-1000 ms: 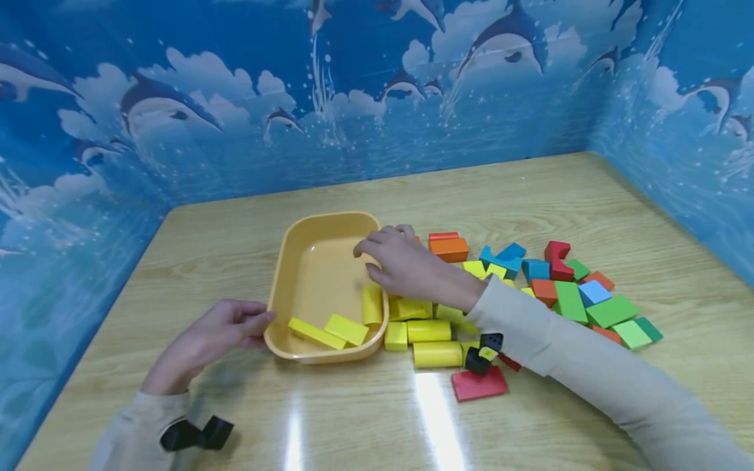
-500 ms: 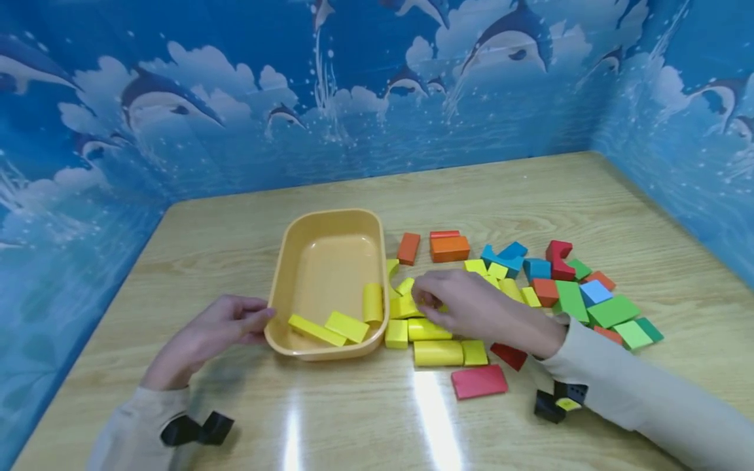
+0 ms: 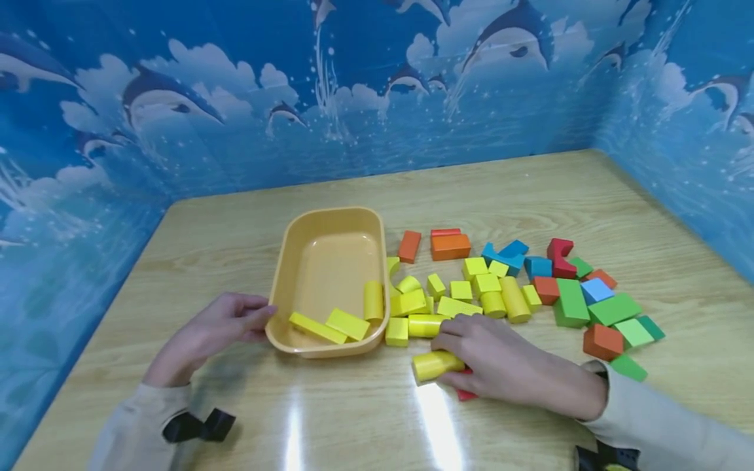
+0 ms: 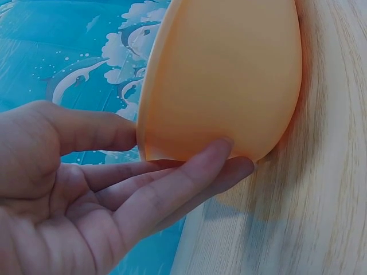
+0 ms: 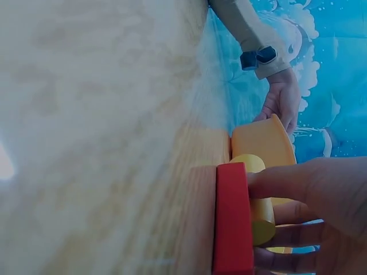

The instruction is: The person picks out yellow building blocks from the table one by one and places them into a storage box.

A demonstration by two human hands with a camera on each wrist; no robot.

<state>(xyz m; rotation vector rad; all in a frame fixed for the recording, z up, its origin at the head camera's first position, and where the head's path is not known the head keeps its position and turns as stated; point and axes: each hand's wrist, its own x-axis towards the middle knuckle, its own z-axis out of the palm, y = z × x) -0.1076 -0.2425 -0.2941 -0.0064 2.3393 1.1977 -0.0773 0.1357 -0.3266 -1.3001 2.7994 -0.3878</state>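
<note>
Fingers and thumb of the right hand [image 3: 491, 356] are curled around a yellow cylinder [image 3: 434, 365], leaving 1 end bare. Its thumb is also right by the edge of a red block [image 5: 234, 217]; whether it grips that too cannot be told. On the left hand [image 3: 220, 330], the thumb lies on the rim of the tray [image 3: 332, 226] and the fingers reach underneath it, pinching the left side near the front corner.

The cylinder is smooth and plain, on its side, in front of the loose yellow blocks [image 3: 408, 302] and to the right of the tray, near it but apart. The tray is pale orange with rounded corners; 3 yellow pieces [image 3: 349, 324] lie at its near end.

The right forearm enters from the lower right, back of the hand up; the left forearm enters from the lower left.
</note>
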